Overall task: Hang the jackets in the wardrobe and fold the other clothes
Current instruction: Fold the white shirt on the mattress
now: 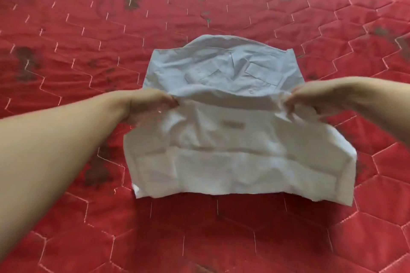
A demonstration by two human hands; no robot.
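A pale, whitish-blue shirt (239,131) is laid out near the middle of a red quilted bedcover (88,29), partly folded into a roughly rectangular bundle. A horizontal fold line is seen across its middle, where the fabric is lifted slightly off the layer beneath. On the far half, a collar-like curve, a flap-shaped detail and 1 small button are visible among creases; the near half is smoother and brighter, with its lower edge lying flat on the cover.

The fold line is gripped at both ends. At the left end, the cloth is pinched by the left hand (148,102), its fingers curled together around the bunched edge. At the right end, the cloth is pinched in the same way by the right hand (315,97), with the fingertips closed on a gathered fold. The individual fingers are blurred, so it cannot be told exactly how many are in contact with the fabric. Both bare forearms are extended from the near edge toward the shirt.

The bedcover is stitched in a hexagon pattern, and dark faded patches are scattered across it.
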